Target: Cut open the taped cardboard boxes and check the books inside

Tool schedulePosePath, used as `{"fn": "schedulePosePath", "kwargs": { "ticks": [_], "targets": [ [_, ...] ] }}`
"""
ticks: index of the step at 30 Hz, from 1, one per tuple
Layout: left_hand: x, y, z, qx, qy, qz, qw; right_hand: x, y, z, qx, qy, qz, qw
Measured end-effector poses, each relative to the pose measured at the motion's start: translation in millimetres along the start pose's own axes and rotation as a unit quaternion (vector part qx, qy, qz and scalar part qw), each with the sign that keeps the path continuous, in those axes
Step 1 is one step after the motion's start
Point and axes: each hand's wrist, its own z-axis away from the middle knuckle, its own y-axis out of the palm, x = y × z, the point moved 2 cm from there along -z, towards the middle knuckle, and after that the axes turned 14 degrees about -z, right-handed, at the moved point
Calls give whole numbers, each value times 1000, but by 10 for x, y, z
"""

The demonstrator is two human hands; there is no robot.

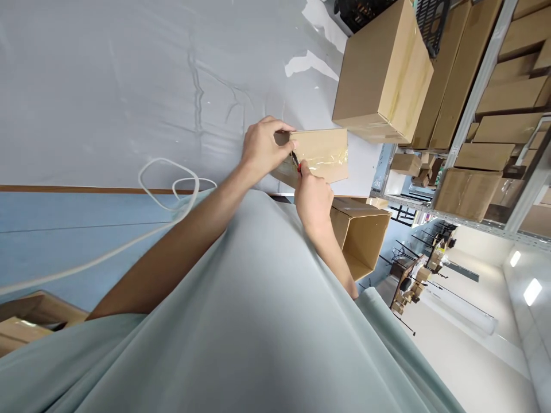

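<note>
A small cardboard box with shiny clear tape along its top lies on the grey table in front of me. My left hand grips its left end, with the thumb on the top face and the fingers at the far edge. My right hand is closed round a slim cutter with a dark front part and a bit of red. The cutter's tip is at the box's left end, close to my left thumb. My right palm hides most of its handle.
A large taped carton stands beyond the small box to the right. Below the table edge is an open carton. A white cord loops over the table's near edge. Shelves with boxes rise at the right.
</note>
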Motion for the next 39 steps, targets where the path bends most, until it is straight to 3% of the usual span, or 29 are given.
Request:
{"fn": "schedulePosePath", "kwargs": {
  "ticks": [4,10,13,17,19,22,26,31,34,37,39],
  "targets": [
    [8,43,28,-8,0,1,1000,57,-87,-2,17,-8,51,999],
    [-57,88,103,0,-7,-23,1000,-156,-55,86,106,18,86,990],
    [-43,69,117,1,-9,-34,999,-213,-41,180,105,14,69,992],
    [16,46,87,-5,-10,-34,999,-503,-145,222,40,-25,-46,998],
    [11,42,66,-12,-14,-28,999,-831,-188,74,-58,-16,-128,990],
    [-62,41,54,-30,-26,-20,999,-1412,-123,-313,-201,56,-222,953],
    [-157,32,86,-55,-43,-16,997,-1849,191,-673,-160,52,-359,918],
    [-323,47,167,-99,-29,-153,983,-1904,430,-544,-133,0,-367,921],
    [-641,238,213,-86,39,-251,963,-1919,426,-488,-82,6,-361,929],
    [-953,590,246,23,80,-271,959,-1965,356,-520,-46,13,-345,937],
    [-1056,799,259,82,73,-273,956,-1995,299,-560,-31,4,-336,941]
  ]
}}
